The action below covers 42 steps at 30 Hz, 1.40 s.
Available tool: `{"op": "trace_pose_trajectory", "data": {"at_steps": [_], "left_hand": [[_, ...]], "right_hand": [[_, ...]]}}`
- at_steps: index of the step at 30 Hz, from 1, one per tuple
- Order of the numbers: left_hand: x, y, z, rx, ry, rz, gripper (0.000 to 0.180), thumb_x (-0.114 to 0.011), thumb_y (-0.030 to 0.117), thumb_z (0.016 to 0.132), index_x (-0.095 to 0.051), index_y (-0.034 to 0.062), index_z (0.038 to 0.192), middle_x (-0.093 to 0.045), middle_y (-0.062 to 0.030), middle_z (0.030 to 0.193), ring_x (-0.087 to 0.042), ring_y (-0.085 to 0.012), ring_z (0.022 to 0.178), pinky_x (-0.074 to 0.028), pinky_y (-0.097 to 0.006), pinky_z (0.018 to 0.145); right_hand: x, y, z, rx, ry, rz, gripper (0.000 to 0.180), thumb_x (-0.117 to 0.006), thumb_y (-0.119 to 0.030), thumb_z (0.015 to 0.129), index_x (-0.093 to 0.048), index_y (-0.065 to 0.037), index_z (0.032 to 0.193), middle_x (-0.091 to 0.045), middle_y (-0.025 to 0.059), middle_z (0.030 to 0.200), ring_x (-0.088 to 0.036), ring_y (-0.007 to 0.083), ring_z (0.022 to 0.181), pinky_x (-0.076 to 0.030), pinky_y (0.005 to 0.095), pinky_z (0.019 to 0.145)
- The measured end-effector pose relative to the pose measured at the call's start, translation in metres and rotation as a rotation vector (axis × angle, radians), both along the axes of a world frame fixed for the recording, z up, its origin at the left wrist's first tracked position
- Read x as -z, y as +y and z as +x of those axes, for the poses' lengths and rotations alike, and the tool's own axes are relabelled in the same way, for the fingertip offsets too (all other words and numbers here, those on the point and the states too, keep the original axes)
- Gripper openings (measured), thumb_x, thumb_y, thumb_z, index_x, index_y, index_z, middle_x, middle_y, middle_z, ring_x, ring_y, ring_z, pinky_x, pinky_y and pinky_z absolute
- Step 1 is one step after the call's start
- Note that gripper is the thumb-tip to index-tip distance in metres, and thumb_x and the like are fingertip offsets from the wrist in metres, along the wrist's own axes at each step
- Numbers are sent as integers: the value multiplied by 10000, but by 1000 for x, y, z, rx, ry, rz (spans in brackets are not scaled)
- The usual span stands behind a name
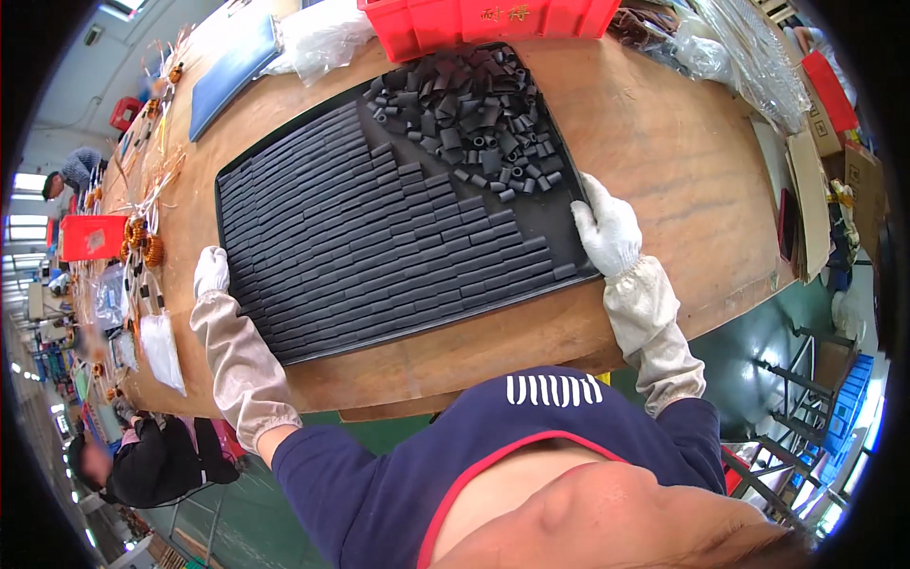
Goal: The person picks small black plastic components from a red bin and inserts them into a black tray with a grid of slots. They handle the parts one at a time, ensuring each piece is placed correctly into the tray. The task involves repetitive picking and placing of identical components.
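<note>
Tray (552,226) of black tubes, flat on wooden table (687,180), a gloved hand at each end.

Left hand (211,272) touches the tray's left edge, fingers close together; cannot tell whether they pinch the rim. Right hand (609,232) holds the right edge, thumb parted from the fingers and laid over the rim, fingers along the outside. Tubes in rows (360,242) cover the left and near parts in a stepped border; loose tubes (488,123) lie heaped in the far right corner. Red bin (493,19) just beyond the tray; blue folder (230,81) near its far left.
</note>
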State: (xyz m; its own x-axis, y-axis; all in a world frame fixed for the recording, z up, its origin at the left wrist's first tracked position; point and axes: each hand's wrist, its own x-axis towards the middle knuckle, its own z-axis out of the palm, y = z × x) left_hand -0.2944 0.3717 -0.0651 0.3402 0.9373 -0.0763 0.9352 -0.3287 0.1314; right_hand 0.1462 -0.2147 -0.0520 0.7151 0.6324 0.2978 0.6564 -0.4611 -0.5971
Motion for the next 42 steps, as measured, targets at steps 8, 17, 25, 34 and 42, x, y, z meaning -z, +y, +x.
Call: {"op": "trace_pose_trajectory", "data": {"at_steps": [8,17,25,34,42], "left_hand": [[-56,-109,144,419,-95,389,394,-672,364,980,-671,160,1317,-688,-142,1263,-603,-360,1236,-463,-491,1079],[-75,-279,328,1110,-282,316,233,-746,349,908,-745,132,994,-688,-75,985,-668,-307,984,-542,-448,852],[-53,-283,355,1026,-153,350,265,-702,380,941,-699,125,1011,-693,-114,927,-689,-333,897,-557,-468,776],[-90,-369,335,494,-923,-917,245,-651,242,1056,-696,40,1187,-726,-20,938,-670,-81,842,-545,-253,749],[-65,-405,323,606,-1048,-1001,336,-746,162,991,-677,8,1282,-742,-64,1095,-672,-109,988,-556,-287,892]], "right_hand": [[0,-6,-1,22,-53,-83,429,-728,-180,914,-638,-90,1324,-715,172,857,-685,390,830,-531,490,771],[-30,31,29,-231,-473,-36,300,-782,-111,767,-730,-178,1054,-657,37,1047,-635,284,1016,-487,438,866],[-26,36,34,-209,-458,77,246,-801,-84,774,-718,-117,1003,-682,46,1072,-657,288,1024,-511,429,883],[-43,26,21,-288,187,435,404,-766,-2,865,-702,-77,1257,-703,102,1003,-685,235,890,-551,342,806],[-36,22,25,-362,87,413,296,-760,53,787,-755,-111,1033,-682,100,923,-666,294,849,-530,375,748]]}}
